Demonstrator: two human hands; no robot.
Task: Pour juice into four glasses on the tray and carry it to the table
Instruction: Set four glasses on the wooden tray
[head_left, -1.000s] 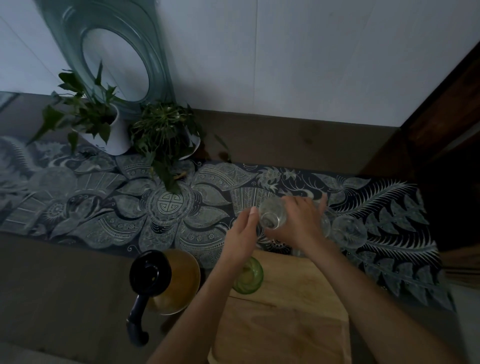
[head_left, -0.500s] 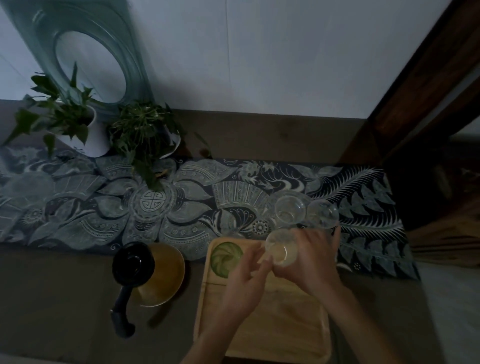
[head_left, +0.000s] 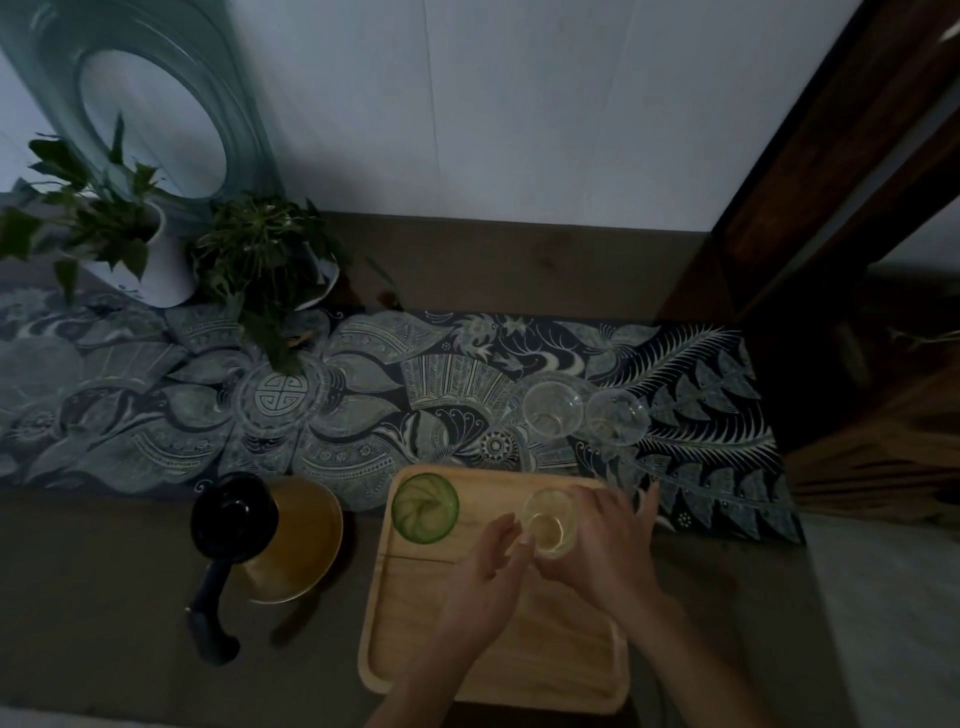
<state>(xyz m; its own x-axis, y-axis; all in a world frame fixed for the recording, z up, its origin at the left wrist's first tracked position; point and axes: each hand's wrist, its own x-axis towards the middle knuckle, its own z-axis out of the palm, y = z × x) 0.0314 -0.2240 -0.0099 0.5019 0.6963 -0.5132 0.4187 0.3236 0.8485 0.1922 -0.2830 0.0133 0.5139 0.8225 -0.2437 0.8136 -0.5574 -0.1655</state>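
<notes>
Head view: the right hand (head_left: 597, 545) grips a clear glass (head_left: 548, 522) at the wooden tray's (head_left: 415, 623) far right corner. The left hand (head_left: 488, 577), fingers loose, is just beside it. A green glass (head_left: 425, 508) stands at the far left corner. The juice jug (head_left: 291, 540) is on the desk (head_left: 104, 597).

Dim counter (head_left: 104, 597): patterned runner (head_left: 363, 405), wooden tray (head_left: 415, 623), seemingly glass jug (head_left: 291, 540).
</notes>
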